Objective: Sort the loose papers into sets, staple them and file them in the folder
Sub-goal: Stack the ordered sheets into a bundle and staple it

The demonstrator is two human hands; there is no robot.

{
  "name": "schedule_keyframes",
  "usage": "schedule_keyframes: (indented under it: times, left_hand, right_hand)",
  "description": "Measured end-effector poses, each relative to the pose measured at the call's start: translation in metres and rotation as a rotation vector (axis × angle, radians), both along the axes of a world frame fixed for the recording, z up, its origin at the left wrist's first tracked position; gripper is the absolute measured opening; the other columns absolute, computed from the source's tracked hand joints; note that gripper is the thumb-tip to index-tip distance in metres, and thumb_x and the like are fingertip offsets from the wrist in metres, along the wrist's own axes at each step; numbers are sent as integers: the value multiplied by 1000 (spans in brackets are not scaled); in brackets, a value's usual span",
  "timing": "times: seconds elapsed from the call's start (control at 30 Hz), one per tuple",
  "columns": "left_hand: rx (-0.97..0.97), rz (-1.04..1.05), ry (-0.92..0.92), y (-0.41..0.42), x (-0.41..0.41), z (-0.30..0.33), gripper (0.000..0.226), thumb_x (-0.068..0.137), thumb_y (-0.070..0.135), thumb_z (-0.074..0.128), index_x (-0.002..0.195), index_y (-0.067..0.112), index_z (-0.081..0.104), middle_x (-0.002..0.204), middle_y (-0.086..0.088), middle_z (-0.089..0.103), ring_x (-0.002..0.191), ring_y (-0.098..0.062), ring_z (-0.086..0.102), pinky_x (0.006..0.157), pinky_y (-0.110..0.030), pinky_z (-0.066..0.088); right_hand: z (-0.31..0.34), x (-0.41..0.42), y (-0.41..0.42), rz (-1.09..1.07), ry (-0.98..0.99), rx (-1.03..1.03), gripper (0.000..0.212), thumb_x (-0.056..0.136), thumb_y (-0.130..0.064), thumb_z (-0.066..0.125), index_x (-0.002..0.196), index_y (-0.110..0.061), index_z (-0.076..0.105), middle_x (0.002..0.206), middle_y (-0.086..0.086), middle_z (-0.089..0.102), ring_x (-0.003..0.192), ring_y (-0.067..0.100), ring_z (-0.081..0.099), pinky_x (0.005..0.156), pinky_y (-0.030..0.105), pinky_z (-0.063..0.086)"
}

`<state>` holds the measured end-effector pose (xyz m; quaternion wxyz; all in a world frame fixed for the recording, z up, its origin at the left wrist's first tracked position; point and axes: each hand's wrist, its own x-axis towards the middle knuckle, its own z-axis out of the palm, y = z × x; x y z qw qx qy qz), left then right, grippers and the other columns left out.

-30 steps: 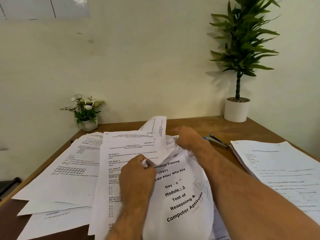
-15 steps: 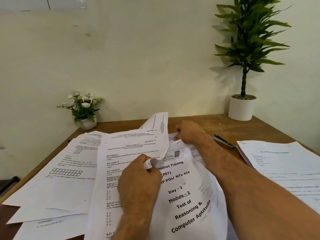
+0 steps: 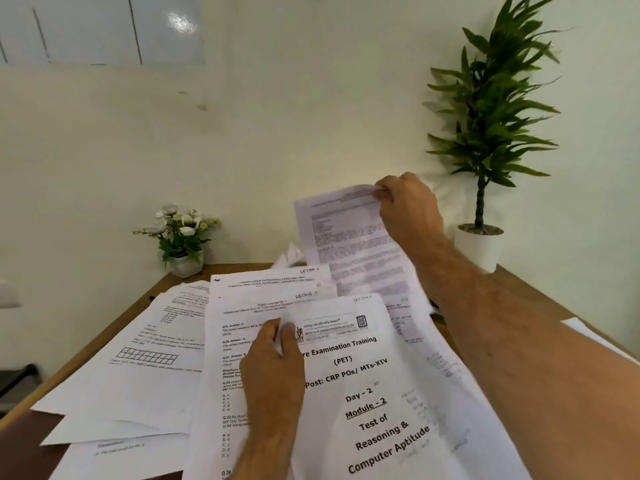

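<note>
The right hand (image 3: 408, 209) pinches one sheet (image 3: 349, 244) by its far top corner and holds it up off the table (image 3: 519, 282), its lower edge trailing among the papers (image 3: 145, 368) below. The left hand (image 3: 273, 372) holds the cover page (image 3: 374, 386) at its left edge, thumb on top and fingers curled beneath, near the middle of the pile. The rest of the papers lie fanned over the near and left part of the table, overlapping in no order; a few more edges show at the far right. No stapler or folder can be made out in this view.

The main risk is the corner pinch: a single sheet lifted by one corner can tear there, or crease, if its lower end catches under the other pages. Dragging it free could also pull neighbouring sheets along and scatter the pile toward the near left edge, where several papers already overhang. Handwritten section marks sit at the top corners of some pages; with pages half covered, one could be misread and a sheet put into the wrong set. The lifted sheet is blurred, so its section cannot be read here.
</note>
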<state>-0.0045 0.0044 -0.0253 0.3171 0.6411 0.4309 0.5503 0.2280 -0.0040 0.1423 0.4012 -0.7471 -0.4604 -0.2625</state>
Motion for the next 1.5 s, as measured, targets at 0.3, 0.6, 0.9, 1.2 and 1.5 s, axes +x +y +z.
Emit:
schedule_keyframes:
  times: [0.3, 0.6, 0.9, 1.2, 1.5]
  left_hand:
    - [36, -101, -79, -15, -4, 15, 8, 102, 19, 56, 98, 22, 62, 85, 28, 54, 75, 18, 57, 65, 7, 35]
    - [83, -408, -303, -12, -5, 4, 36, 98, 41, 50, 71, 19, 58, 60, 5, 52, 60, -14, 44, 55, -38, 39]
    - [53, -535, -640, -11, -4, 1, 36, 98, 8, 41, 63, 4, 50, 61, -8, 44, 60, -20, 42, 54, -25, 34]
    - [183, -480, -470, -2, -1, -6, 42, 102, 22, 46, 62, 12, 55, 57, -3, 49, 53, -21, 42, 51, -33, 34]
    - [20, -714, -419, -3, 2, -3, 16, 73, 21, 71, 84, 24, 82, 105, 1, 75, 102, -16, 69, 88, -33, 53]
  right_hand:
    - [89, -53, -63, 13, -325, 347, 30, 104, -31, 44, 118, -11, 62, 109, 8, 55, 82, 12, 47, 70, 24, 40]
    - [106, -43, -93, -110, -465, 282, 31, 103, -29, 49, 123, -15, 68, 107, 11, 60, 89, 22, 54, 79, 35, 50]
    - [82, -15, -96, -252, -356, 290, 29, 103, -23, 51, 122, -10, 67, 105, 12, 55, 87, 18, 45, 77, 30, 47]
    - [32, -21, -89, -152, 123, -204, 17, 97, -28, 59, 100, -20, 74, 82, -5, 63, 71, 13, 61, 65, 29, 54]
    - [-13, -41, -76, 20, 307, -349, 13, 88, -20, 67, 95, -22, 78, 84, -3, 70, 74, 16, 68, 72, 39, 63]
